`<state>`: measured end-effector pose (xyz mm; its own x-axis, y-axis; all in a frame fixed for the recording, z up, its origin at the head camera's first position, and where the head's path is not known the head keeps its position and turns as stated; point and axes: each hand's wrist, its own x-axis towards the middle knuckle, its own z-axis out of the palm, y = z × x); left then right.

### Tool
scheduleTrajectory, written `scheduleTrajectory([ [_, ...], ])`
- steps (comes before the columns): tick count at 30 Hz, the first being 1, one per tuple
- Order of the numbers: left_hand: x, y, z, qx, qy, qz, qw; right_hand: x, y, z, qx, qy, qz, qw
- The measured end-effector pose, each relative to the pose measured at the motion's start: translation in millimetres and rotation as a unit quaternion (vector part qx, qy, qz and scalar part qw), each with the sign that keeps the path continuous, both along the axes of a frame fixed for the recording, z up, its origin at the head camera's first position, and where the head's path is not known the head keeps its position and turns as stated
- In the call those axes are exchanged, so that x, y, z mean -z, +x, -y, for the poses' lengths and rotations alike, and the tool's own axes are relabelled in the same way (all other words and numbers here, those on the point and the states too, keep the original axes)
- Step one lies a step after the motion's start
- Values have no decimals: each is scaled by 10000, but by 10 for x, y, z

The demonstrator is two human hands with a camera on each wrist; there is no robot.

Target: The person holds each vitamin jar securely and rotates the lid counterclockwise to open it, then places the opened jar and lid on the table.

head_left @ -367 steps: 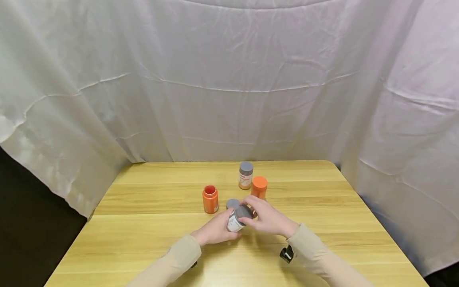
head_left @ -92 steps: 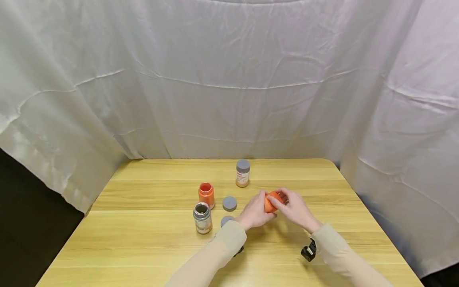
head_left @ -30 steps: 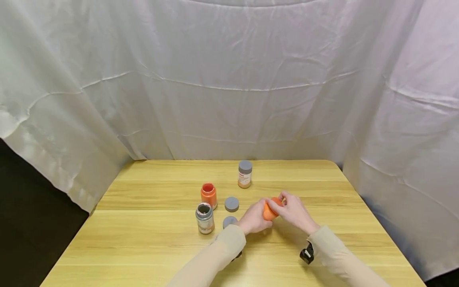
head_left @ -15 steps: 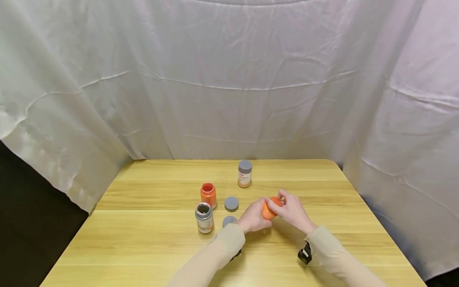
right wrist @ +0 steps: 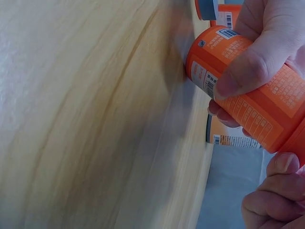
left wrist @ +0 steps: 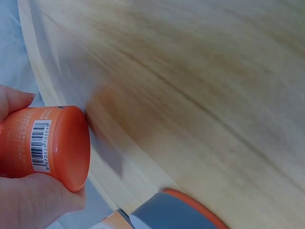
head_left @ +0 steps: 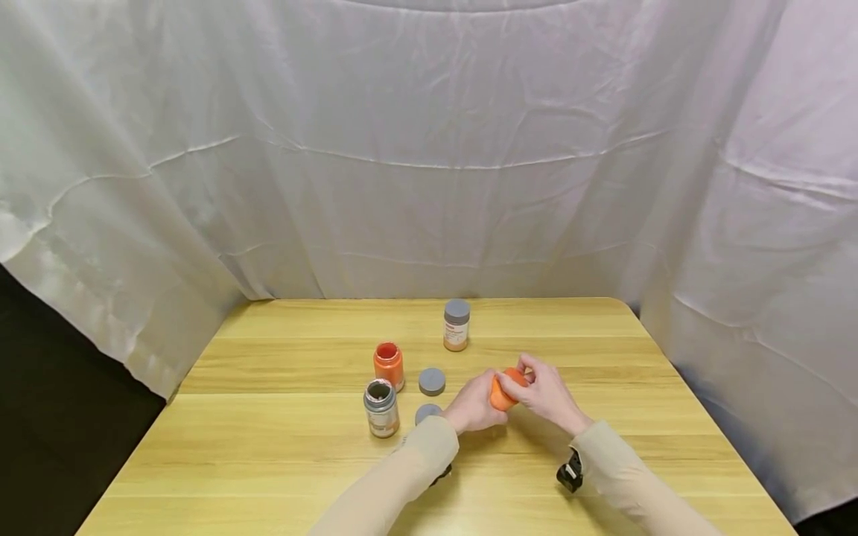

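My left hand (head_left: 474,406) grips the body of an orange jar (left wrist: 24,143), which is tilted above the table. A barcode label shows on it in the left wrist view. My right hand (head_left: 546,394) holds the jar's orange lid (head_left: 515,377) between thumb and fingers. In the right wrist view the lid sits at the end of the jar. Left of my hands stand an uncapped red-orange jar (head_left: 389,366) and an uncapped grey-rimmed jar (head_left: 382,417). Two grey lids lie flat near them, the far lid (head_left: 432,381) and the near lid (head_left: 427,414), partly behind my left sleeve.
A capped jar with a grey lid (head_left: 456,325) stands farther back on the wooden table (head_left: 268,447). A pale curtain (head_left: 429,186) hangs behind the table and along both sides.
Since the oldest frame, the grey-rimmed jar has been uncapped and set down at the left, its lid on the table. Both hands now hold the orange jar, nearly still over the last half second.
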<state>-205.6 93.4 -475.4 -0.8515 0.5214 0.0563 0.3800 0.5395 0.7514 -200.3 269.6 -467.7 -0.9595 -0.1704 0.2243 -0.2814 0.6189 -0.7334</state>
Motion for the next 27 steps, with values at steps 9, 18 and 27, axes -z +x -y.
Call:
scheduleTrajectory([
  [9,12,-15,-4,20,-101,-66,9999,12,-8,-8,-145,-69,-70,9998],
  [18,8,-30,-25,14,-200,-47,9998,21,-12,-27,-209,-69,-48,9997],
  [27,22,-49,-3,155,160,245,9995,-14,-18,-35,-670,170,-667,9954],
])
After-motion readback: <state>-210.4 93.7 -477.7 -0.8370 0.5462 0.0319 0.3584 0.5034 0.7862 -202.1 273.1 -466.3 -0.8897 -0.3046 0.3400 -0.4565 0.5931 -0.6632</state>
